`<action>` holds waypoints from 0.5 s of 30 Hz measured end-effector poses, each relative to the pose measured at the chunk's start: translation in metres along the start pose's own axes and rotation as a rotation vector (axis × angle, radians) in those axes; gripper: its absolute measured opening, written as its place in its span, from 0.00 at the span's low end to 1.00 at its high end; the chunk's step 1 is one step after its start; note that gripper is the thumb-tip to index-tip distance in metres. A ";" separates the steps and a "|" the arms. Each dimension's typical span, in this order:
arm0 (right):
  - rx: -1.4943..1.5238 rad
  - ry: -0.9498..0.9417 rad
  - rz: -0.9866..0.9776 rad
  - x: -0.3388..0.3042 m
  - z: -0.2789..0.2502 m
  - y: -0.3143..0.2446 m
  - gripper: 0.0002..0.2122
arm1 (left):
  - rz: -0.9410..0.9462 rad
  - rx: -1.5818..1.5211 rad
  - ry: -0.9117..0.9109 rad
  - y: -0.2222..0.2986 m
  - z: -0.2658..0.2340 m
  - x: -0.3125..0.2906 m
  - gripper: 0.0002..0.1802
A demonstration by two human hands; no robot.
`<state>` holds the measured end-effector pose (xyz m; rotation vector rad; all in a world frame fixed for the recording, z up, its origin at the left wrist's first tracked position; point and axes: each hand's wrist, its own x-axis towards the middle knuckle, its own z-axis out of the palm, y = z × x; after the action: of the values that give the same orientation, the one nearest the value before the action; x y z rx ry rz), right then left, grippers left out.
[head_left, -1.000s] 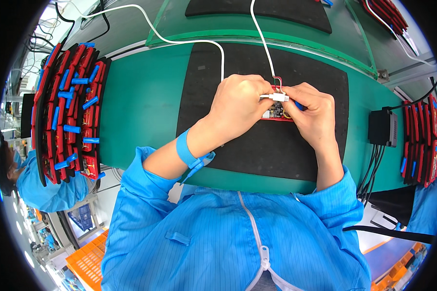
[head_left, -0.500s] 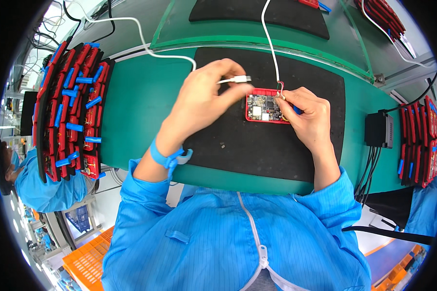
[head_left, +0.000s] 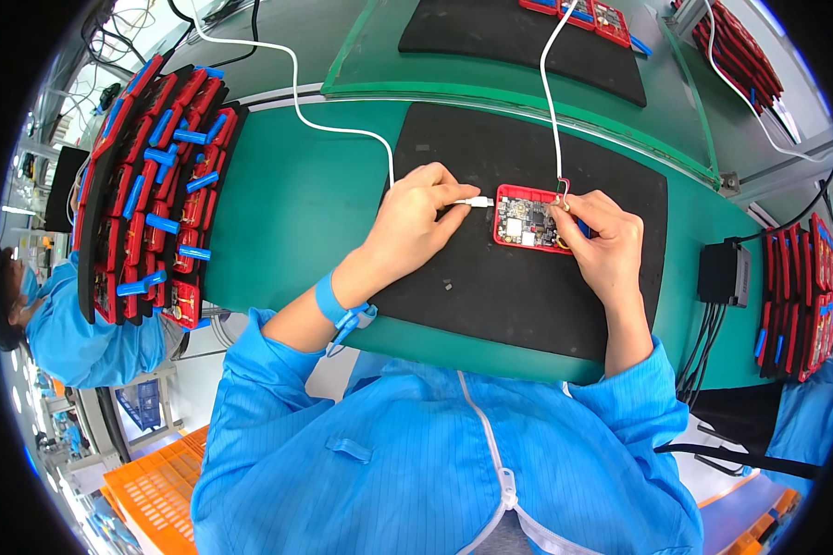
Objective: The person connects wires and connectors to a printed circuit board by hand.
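Observation:
A red plastic case (head_left: pixel 498 215) holding a circuit board (head_left: pixel 528 220) lies on a black mat. My left hand (head_left: pixel 415 213) pinches a white USB cable plug (head_left: pixel 476 202), its metal end pointing at the case's left side with a small gap between them. At the right end of the case my right hand (head_left: pixel 603 233) is closed, thumb and finger pressed where the thin wires (head_left: pixel 563 189) of a second white cable (head_left: pixel 548 92) reach the board. Those fingers cover part of the board. Something blue shows beside them. A blue wrist strap (head_left: pixel 341 305) circles my left wrist.
The black mat (head_left: pixel 518 305) covers part of a green bench (head_left: pixel 292 213). Stacked red cases with blue parts (head_left: pixel 148 194) stand left; more red cases (head_left: pixel 798 296) stand right, near a black box (head_left: pixel 724 274). A raised green-edged shelf (head_left: pixel 528 97) runs behind. Another person (head_left: pixel 93 324) is at left.
My left hand has brought the plug lower and turned it level with the case's left side. My right hand stays at the wires. The whole view has shifted slightly.

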<state>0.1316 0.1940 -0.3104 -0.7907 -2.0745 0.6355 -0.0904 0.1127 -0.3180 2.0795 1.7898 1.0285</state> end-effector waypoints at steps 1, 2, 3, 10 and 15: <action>-0.001 0.000 -0.005 0.000 0.000 -0.001 0.04 | -0.008 -0.056 -0.016 0.003 0.001 0.000 0.10; 0.002 -0.003 0.006 -0.001 -0.001 -0.001 0.05 | -0.016 -0.112 -0.033 0.004 0.001 0.000 0.10; 0.005 -0.006 0.018 -0.002 -0.001 -0.001 0.05 | -0.033 -0.149 -0.057 0.004 -0.001 0.000 0.10; 0.023 0.010 -0.011 0.002 0.003 0.003 0.05 | -0.072 -0.226 -0.055 -0.010 0.003 0.005 0.09; 0.016 0.007 0.000 0.013 -0.001 0.002 0.05 | 0.019 -0.125 -0.020 -0.012 -0.001 0.019 0.10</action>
<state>0.1269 0.2044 -0.3045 -0.7828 -2.0607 0.6482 -0.1006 0.1334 -0.3171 2.0289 1.6551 1.0909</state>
